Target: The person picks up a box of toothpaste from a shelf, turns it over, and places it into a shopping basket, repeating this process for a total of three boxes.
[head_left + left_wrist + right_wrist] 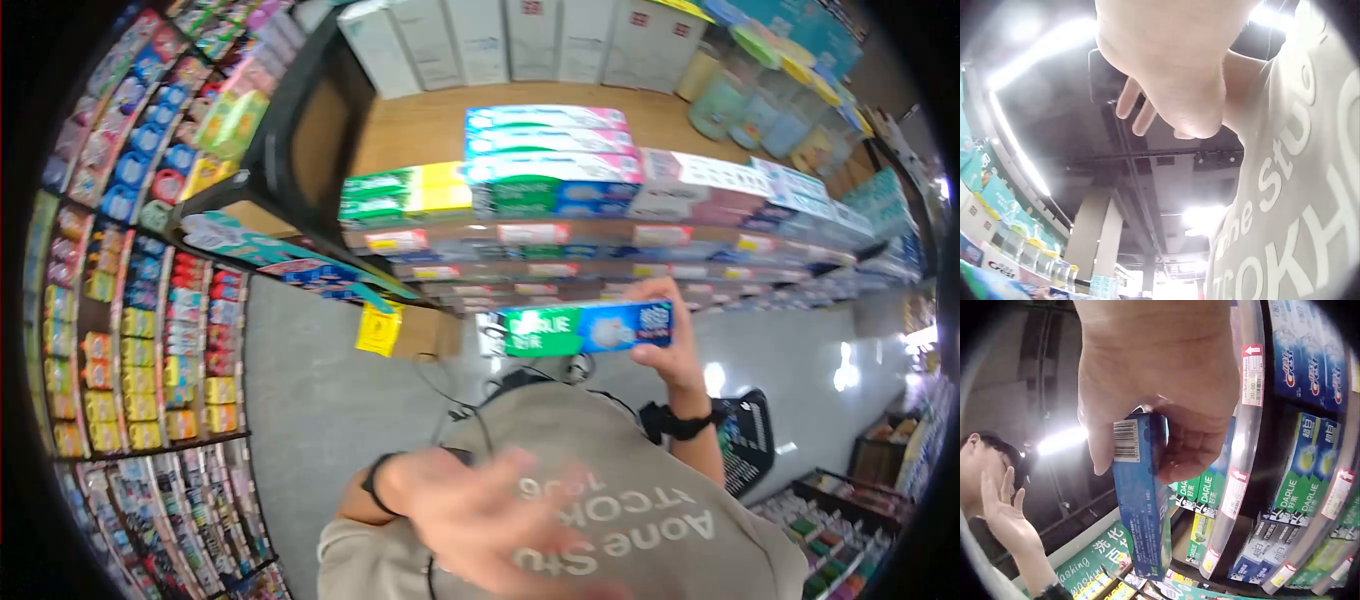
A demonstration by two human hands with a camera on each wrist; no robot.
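My right hand (678, 352) grips a long green and blue Darlie toothpaste box (545, 333) by one end, thumb on one side and fingers on the other. The box lies level in front of the shelf in the head view. From the right wrist, its blue side (1137, 512) and barcode show, the fingers curled around the end. My left hand (490, 515) is blurred in front of the shirt, fingers spread and holding nothing. That same hand (1010, 519) appears raised near the head in the right wrist view, fingers extended.
Stacked toothpaste boxes (550, 150) line the front of the wooden shelf (410, 125), with price tags (532, 233) along its edge. Jars with coloured lids (722, 100) stand behind. A cardboard box (428, 333) juts out at left; a black basket (748, 440) is at right.
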